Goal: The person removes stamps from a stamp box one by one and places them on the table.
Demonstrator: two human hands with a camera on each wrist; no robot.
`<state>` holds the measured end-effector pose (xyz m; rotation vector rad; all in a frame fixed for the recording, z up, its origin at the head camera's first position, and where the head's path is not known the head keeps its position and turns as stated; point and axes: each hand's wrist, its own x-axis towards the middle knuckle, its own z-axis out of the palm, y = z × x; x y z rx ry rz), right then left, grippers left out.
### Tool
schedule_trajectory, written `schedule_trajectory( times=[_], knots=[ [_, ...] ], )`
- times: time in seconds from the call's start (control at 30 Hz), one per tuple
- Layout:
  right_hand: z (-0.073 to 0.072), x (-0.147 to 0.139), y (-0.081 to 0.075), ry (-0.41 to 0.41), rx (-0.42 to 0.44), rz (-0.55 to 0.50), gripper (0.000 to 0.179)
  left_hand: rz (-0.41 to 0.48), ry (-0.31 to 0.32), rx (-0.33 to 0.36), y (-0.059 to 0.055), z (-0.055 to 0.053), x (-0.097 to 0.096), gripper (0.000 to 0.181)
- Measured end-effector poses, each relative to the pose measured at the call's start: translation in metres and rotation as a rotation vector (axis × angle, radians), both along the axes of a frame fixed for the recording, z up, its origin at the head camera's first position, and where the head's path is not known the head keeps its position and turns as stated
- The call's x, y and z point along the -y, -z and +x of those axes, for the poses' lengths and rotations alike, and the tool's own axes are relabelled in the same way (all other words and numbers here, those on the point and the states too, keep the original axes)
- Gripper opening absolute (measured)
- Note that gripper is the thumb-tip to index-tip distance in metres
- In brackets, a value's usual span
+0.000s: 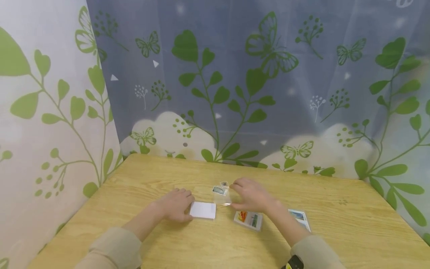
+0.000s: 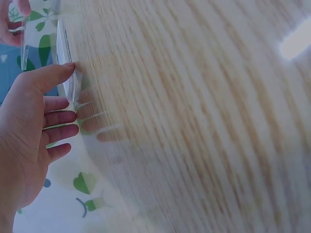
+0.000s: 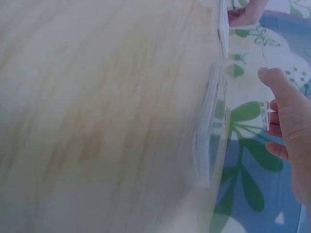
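Note:
A flat white rectangular case (image 1: 203, 210) lies on the table at the centre, its edge thin and partly clear in the left wrist view. My left hand (image 1: 176, 205) holds its left end, thumb (image 2: 68, 68) at the near edge and the other fingers loosely spread behind. My right hand (image 1: 250, 195) pinches a thin clear plastic cover (image 1: 222, 200) between thumb and fingers, raised above the table in the right wrist view. Beyond that cover, partly overlapping it in the head view, are two small printed pieces like stamps (image 1: 220, 190).
A flat case with a colourful printed front (image 1: 248, 220) lies below my right hand. Farther right, partly behind the right forearm, is a blue-and-white printed card (image 1: 299, 218). The wooden table (image 1: 161, 175) meets a leaf-patterned cloth (image 1: 231, 112) at the back.

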<state>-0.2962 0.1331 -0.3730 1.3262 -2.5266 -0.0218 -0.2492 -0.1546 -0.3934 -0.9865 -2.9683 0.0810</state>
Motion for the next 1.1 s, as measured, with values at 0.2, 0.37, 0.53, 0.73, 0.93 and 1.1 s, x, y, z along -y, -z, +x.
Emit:
schedule_trajectory(
  times=[0.2,0.37,0.53,0.73,0.93,1.1],
  knots=[
    [0.003,0.012,0.002,-0.027,-0.022,0.037,0.057,0.003,-0.001,-0.002,0.0,0.0,0.001,0.05],
    [0.007,0.021,0.005,-0.04,0.007,0.064,0.056,0.001,-0.008,-0.003,0.0,0.001,0.001,0.051],
    [0.01,0.03,0.005,-0.057,0.004,0.081,0.057,0.007,-0.006,-0.011,-0.001,0.002,0.001,0.051],
    [0.01,0.045,0.009,-0.109,-0.051,0.093,0.057,0.013,-0.008,-0.012,0.001,0.0,0.003,0.052],
    [0.012,0.057,0.012,-0.097,-0.002,0.126,0.055,0.031,-0.002,-0.02,0.0,0.0,0.003,0.051],
    [0.012,0.062,0.016,-0.106,0.0,0.123,0.053,0.029,0.002,-0.024,0.001,-0.001,0.004,0.051]
  ],
)
